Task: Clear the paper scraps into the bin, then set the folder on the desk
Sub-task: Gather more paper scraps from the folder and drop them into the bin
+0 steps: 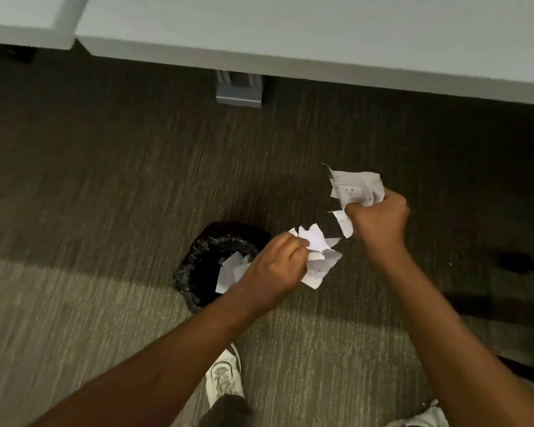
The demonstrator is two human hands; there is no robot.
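Note:
My left hand (275, 269) is closed around a bunch of torn white paper scraps (316, 251), held just right of the bin's rim. The bin (204, 257) is small, lined with a black bag, and stands on the carpet; a few white scraps (230, 271) lie inside it. My right hand (378, 221) grips a second crumpled bunch of paper scraps (356, 188) higher and further right, over bare carpet. The white desk (321, 32) runs across the top of the view. No folder is in view.
A grey metal desk foot (239, 94) stands on the carpet under the desk edge. My white shoe (224, 377) is near the bottom centre. A dark chair base (524, 266) sits at the right edge. A second white surface (25, 23) is at top left.

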